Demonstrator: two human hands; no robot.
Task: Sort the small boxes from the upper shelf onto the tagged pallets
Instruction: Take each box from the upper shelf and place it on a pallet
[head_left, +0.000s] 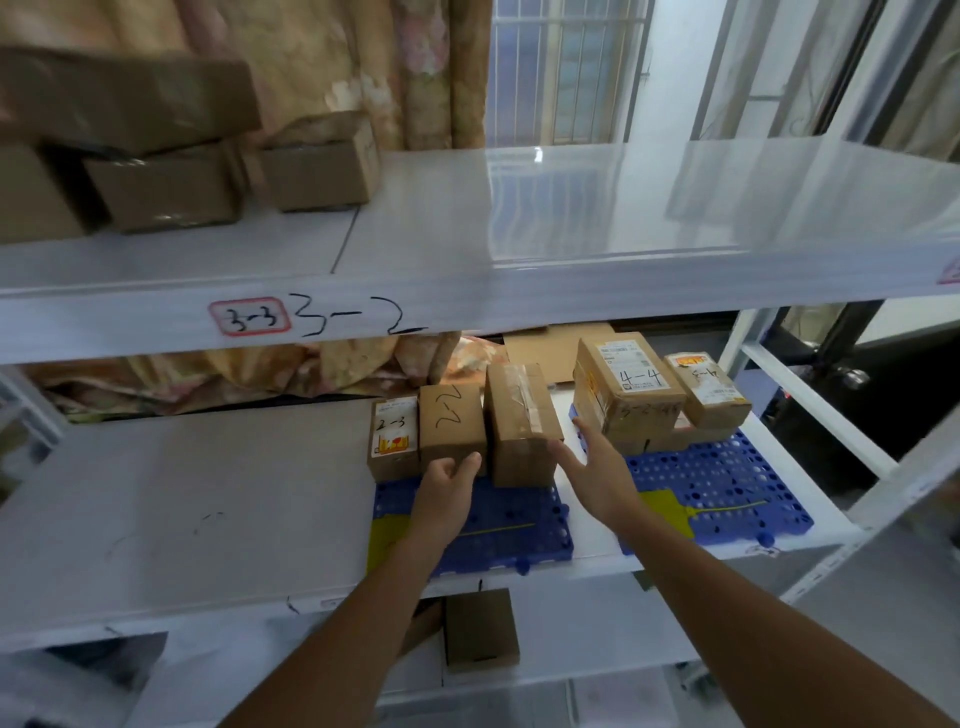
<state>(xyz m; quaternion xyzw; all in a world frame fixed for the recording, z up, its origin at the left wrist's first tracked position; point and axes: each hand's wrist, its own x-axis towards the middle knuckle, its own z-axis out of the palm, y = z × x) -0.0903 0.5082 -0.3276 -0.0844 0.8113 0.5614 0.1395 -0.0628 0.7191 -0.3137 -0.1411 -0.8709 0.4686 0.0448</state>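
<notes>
Landmark: left blue pallet (498, 535) on the middle shelf (182, 509).

Pallets: 2, both blue, each with 1 yellow tag; right pallet (727, 483) lies just right of the landmark, a strip of bare shelf between them.

On the landmark, along its back edge: 3 boxes in a row. Leftmost box marked "2-3" (393, 439); middle box marked "2-2" (451, 426); taped box (522, 423) at the right end, tallest of the three.

On the right pallet: box marked "4-4" (626, 387) and box marked "4-3" (711, 389) side by side, sitting on at least one more flat box beneath; count of the lower layer unclear.

Upper shelf (467, 249), above and left of the landmark: 4 brown boxes (317, 166) visible, blurred, one stacked over the others.

Left hand (449, 486): over the landmark, fingers loosely curled, fingertips at the front lower edge of "2-2"; grip encloses nothing.

Right hand (597, 467): above the gap right of the landmark, fingers spread and straight, just beside the taped box, holding nothing.
</notes>
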